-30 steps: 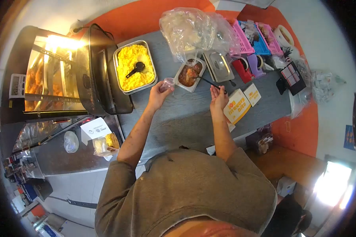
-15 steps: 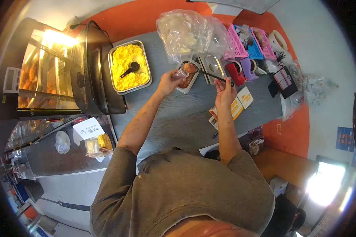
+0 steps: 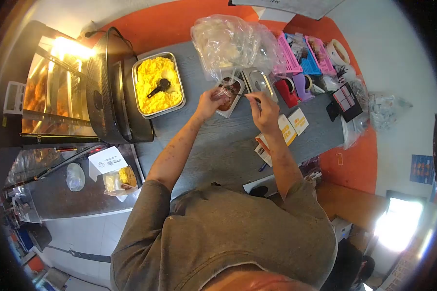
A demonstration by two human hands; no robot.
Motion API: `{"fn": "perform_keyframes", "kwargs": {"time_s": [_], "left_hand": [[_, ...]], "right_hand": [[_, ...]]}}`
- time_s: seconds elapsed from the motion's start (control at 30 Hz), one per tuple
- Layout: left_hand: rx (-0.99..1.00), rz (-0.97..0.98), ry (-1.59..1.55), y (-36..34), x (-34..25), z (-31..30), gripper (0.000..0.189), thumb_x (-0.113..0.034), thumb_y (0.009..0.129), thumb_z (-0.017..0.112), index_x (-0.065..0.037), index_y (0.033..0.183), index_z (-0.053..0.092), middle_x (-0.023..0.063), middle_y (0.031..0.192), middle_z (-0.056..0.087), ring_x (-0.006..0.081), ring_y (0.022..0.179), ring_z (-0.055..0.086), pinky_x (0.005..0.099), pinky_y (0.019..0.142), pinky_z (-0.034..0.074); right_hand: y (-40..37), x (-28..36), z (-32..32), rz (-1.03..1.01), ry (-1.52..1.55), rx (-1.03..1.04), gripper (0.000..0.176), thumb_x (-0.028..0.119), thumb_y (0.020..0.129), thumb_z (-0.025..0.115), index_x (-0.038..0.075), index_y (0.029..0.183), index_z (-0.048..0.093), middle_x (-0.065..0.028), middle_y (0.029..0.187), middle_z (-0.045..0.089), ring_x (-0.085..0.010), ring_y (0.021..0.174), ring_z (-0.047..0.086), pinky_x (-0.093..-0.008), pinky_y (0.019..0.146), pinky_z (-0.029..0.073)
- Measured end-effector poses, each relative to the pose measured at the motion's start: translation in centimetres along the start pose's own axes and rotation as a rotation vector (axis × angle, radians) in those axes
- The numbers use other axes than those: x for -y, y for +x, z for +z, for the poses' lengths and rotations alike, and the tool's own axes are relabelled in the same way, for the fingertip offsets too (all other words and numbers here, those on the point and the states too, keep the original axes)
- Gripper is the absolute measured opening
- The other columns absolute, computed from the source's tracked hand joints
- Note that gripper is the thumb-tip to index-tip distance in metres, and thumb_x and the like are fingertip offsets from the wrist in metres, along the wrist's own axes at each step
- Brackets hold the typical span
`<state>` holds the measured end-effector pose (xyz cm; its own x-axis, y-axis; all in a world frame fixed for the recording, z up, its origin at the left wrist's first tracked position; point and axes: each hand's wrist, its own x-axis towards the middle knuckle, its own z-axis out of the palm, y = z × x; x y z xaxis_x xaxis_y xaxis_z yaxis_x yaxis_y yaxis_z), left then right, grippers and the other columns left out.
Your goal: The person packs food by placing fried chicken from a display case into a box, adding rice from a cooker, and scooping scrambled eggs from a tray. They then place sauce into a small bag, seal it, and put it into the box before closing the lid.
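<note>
My left hand [image 3: 209, 104] is closed on a small piece of clear plastic [image 3: 222, 93], a cup or bag, above the left side of a metal container [image 3: 223, 114] of dark red sauce [image 3: 233, 100]. In my right hand [image 3: 265, 115] is the dark handle of a ladle [image 3: 248, 95], fingers wrapped round it. Its handle runs left toward the plastic; the bowl end is hard to make out there. Just right of the sauce container lies a metal lid [image 3: 261, 83]. Printed yellow and white cardboard [image 3: 285, 130] lies by my right wrist.
A metal tray [image 3: 181, 103] of yellow rice [image 3: 155, 99] with a black scoop [image 3: 160, 87] stands left, next to a lit warming cabinet [image 3: 58, 92]. Plastic bags [image 3: 228, 43] sit behind the sauce. Pink and blue baskets [image 3: 290, 56] and a tape roll [image 3: 338, 52] are at right.
My right hand has moved left and down, turning from open-palmed to closed round the handle. The ladle's orange-red load, visible before over the container, no longer shows. My left hand stays nearly in place.
</note>
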<state>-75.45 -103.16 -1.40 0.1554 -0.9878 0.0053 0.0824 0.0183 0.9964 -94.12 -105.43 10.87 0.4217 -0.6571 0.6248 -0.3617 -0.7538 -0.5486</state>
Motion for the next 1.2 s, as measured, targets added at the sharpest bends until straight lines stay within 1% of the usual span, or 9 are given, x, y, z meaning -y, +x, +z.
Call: {"fn": "perform_keyframes", "kwargs": {"time_s": [0.4,0.5,0.57,0.67,0.77,0.93,1.0,1.07,1.2], "left_hand": [[-0.064,-0.049,-0.156,-0.1,1.0,0.2,0.035,-0.006,0.081,0.069,0.002,0.112,0.056,0.0092,0.099,0.067,0.0149,0.089,0.063,0.0275,0.079,0.051],[-0.058,-0.061,-0.165,-0.3,0.7,0.1,0.035,-0.005,0.081,0.069,0.001,0.113,0.055,0.0099,0.099,0.066,0.0147,0.088,0.063,0.028,0.078,0.052],[-0.054,-0.114,-0.276,-0.8,1.4,-0.4,0.035,-0.006,0.082,0.068,-0.001,0.115,0.055,0.0087,0.102,0.065,0.0142,0.091,0.062,0.0285,0.079,0.051],[-0.098,-0.228,-0.447,-2.7,1.0,-1.1,0.033,-0.012,0.087,0.06,-0.003,0.118,0.053,0.008,0.109,0.061,0.017,0.097,0.06,0.0321,0.083,0.05],[-0.126,-0.344,-0.726,-5.5,-0.5,-1.9,0.034,-0.024,0.094,0.048,-0.007,0.123,0.05,0.0077,0.112,0.057,0.0217,0.103,0.056,0.0357,0.09,0.045],[-0.18,-0.289,-0.681,-12.2,-4.0,-2.0,0.033,-0.029,0.098,0.044,-0.009,0.122,0.051,0.0036,0.111,0.058,0.016,0.099,0.057,0.0306,0.082,0.048],[-0.177,-0.266,-0.634,-14.4,-4.8,-1.8,0.032,-0.029,0.098,0.043,-0.008,0.122,0.051,0.004,0.11,0.058,0.0153,0.097,0.058,0.0302,0.081,0.048],[-0.154,-0.202,-0.576,-16.5,-5.3,-1.4,0.031,-0.027,0.099,0.041,-0.006,0.12,0.052,0.0045,0.107,0.058,0.0134,0.092,0.058,0.0275,0.077,0.049],[-0.086,-0.118,-0.393,-19.4,-4.7,-1.8,0.03,-0.025,0.099,0.041,-0.004,0.117,0.052,0.0044,0.103,0.059,0.0121,0.089,0.059,0.0248,0.073,0.049]], "right_hand": [[-0.9,0.2,0.2,-0.211,-0.021,-0.025,0.009,0.008,0.085,0.064,0.002,0.089,0.061,-0.01,0.082,0.064,-0.0256,0.069,0.063,-0.0328,0.059,0.049],[-1.1,-0.2,-0.1,-0.08,-0.051,-0.082,0.008,0.009,0.089,0.06,0.001,0.09,0.061,-0.0086,0.083,0.067,-0.0199,0.072,0.067,-0.0272,0.065,0.051],[-1.8,-1.7,0.3,0.292,0.027,-0.286,0.015,0.014,0.093,0.055,0.001,0.091,0.062,-0.0055,0.081,0.067,-0.0135,0.071,0.065,-0.0248,0.064,0.05],[-3.2,-2.9,2.4,0.541,0.324,-0.394,0.022,0.02,0.092,0.057,-0.001,0.092,0.062,-0.0096,0.079,0.068,-0.0158,0.071,0.065,-0.0269,0.064,0.05],[-8.8,-8.9,6.2,0.884,0.48,-0.153,0.031,0.025,0.089,0.063,-0.004,0.102,0.06,-0.0114,0.093,0.067,-0.0186,0.084,0.066,-0.0276,0.073,0.05],[-6.0,-0.5,4.1,0.293,-0.238,-0.43,0.03,0.022,0.081,0.07,-0.002,0.098,0.064,-0.0126,0.097,0.065,-0.0217,0.089,0.061,-0.0333,0.081,0.046],[-6.5,2.2,3.8,0.209,-0.206,-0.138,0.031,0.024,0.081,0.068,-0.001,0.099,0.065,-0.0118,0.094,0.064,-0.0226,0.091,0.058,-0.0324,0.081,0.043],[-8.3,3.8,5.7,0.558,0.419,0.352,0.026,0.024,0.084,0.065,0.003,0.097,0.067,-0.0068,0.094,0.064,-0.0171,0.092,0.056,-0.0302,0.077,0.041],[-10.9,8.2,6.6,0.982,0.952,0.383,0.02,0.024,0.083,0.065,0.006,0.091,0.068,-0.0008,0.086,0.063,-0.0136,0.079,0.056,-0.0287,0.068,0.041]]}}
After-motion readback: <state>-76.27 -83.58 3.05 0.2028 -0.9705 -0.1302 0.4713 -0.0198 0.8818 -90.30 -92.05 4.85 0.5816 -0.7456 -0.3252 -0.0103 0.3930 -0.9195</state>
